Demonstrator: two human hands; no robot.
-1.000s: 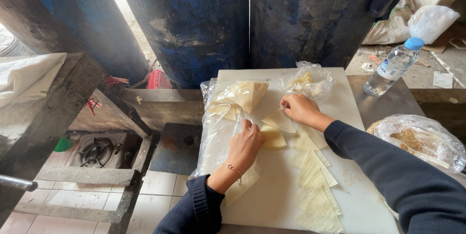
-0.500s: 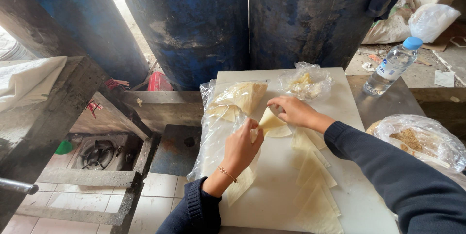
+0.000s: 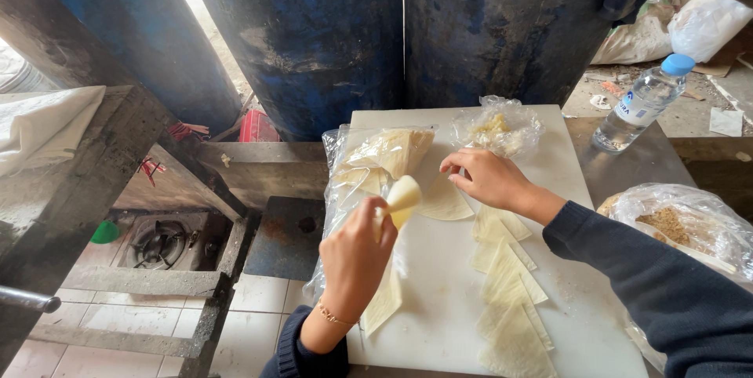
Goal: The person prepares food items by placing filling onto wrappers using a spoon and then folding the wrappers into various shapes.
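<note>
Left hand clamped on a folded pastry cone above the white board; right hand loosely curled, fingertips touching a flat pastry sheet.

light: soft daylight, brightest behind the blue barrels (gap blown out) | shadows: faint | focus: sharp, edges slightly bowed

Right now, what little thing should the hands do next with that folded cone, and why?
Probably the right hand should reach to the clear bag of yellowish filling just beyond it. The left hand holds a folded pastry cone raised, its opening seemingly empty, and the right hand is empty over the white board.
</note>
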